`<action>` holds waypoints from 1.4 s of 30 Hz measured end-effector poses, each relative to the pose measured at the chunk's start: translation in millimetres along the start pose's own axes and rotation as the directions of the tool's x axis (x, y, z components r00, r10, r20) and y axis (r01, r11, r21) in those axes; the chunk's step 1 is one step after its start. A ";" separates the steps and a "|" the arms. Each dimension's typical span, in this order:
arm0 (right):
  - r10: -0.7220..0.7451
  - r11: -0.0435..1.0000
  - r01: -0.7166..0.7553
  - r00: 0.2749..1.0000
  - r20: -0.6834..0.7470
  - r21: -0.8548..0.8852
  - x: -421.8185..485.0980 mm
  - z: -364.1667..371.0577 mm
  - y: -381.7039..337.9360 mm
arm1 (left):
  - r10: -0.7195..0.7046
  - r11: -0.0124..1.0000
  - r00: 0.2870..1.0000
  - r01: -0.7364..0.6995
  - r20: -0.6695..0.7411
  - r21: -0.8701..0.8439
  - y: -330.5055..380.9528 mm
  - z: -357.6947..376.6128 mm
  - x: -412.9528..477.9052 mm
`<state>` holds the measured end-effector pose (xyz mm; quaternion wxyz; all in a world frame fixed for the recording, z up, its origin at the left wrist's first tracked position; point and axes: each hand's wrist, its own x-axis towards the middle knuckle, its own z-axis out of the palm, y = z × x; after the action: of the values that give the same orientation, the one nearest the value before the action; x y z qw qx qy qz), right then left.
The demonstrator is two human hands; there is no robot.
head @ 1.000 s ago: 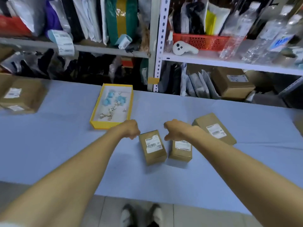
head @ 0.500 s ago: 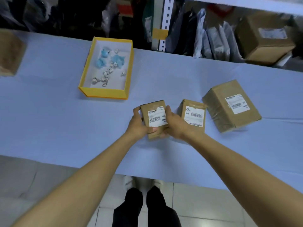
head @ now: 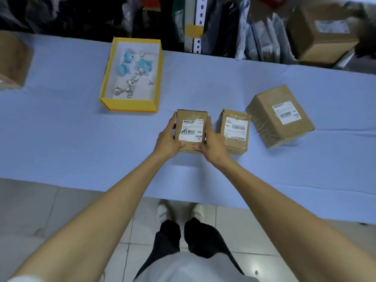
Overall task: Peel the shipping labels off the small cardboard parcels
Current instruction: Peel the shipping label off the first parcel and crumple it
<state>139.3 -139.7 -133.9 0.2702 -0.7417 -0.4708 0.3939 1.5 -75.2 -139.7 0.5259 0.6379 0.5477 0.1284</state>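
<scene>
A small brown cardboard parcel (head: pixel 191 117) is held between both hands over the blue table (head: pixel 61 129). Its white shipping label (head: pixel 191 131) faces up, with a torn or lifted strip near its upper left. My left hand (head: pixel 167 140) grips the parcel's left side, thumb on the lower face. My right hand (head: pixel 211 140) grips the right side, thumb near the label's bottom edge. A second small labelled parcel (head: pixel 234 131) lies just to the right. A larger labelled parcel (head: pixel 279 116) lies beyond that one.
An open yellow box (head: pixel 130 104) holding crumpled blue and white label scraps sits at the back left. Another brown carton (head: pixel 12 62) lies at the far left edge. Shelves with bags and a big carton (head: pixel 321 31) stand behind the table.
Both hands came down from beside the parcels, took hold of the left small parcel and turned it square to me. The camera tilted down and closer.
</scene>
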 end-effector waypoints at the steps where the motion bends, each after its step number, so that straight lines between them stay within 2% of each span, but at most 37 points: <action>1: -0.013 1.000 0.013 1.000 0.004 0.001 -2.2 0.1 -1.1 | 0.003 1.000 1.000 -0.003 -0.002 0.003 0.5 0.6 -2.7; 5: -0.042 0.999 0.043 0.999 0.027 -0.030 -3.3 -2.7 -2.1 | 0.006 1.000 1.000 -0.006 0.007 0.022 1.6 -1.0 -5.0; 11: -0.030 0.999 0.029 0.999 0.027 0.034 -7.2 -4.3 -0.5 | 0.011 0.999 0.998 -0.009 -0.055 0.045 1.2 5.7 -3.2; 16: -0.019 0.996 0.019 1.000 0.002 0.083 -8.8 0.4 3.6 | 0.027 0.995 0.999 -0.029 -0.031 -0.095 -9.0 3.0 -5.7; 21: -0.031 0.994 0.033 0.999 -0.022 0.106 -7.5 4.0 10.2 | 0.044 0.984 0.993 -0.063 -0.110 -0.169 -10.2 6.2 -9.2; 31: -0.027 0.999 0.028 0.999 -0.036 0.037 4.0 7.9 14.4 | 0.104 0.989 0.970 -0.125 -0.220 -0.084 -12.6 18.5 -17.2; 37: -0.070 0.997 0.069 0.994 -0.083 -0.018 -2.8 13.1 12.1 | 0.139 0.968 0.977 -0.169 -0.161 -0.188 -17.1 6.6 -21.4; 42: -0.067 0.998 0.065 0.995 -0.079 -0.025 -3.9 11.8 11.7 | 0.161 0.968 0.971 -0.190 -0.180 -0.162 -12.6 10.0 -22.5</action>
<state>134.1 -147.7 -148.0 0.2934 -0.7439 -0.4885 0.3493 -6.4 -101.1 -144.8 0.5201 0.6216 0.5170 0.2754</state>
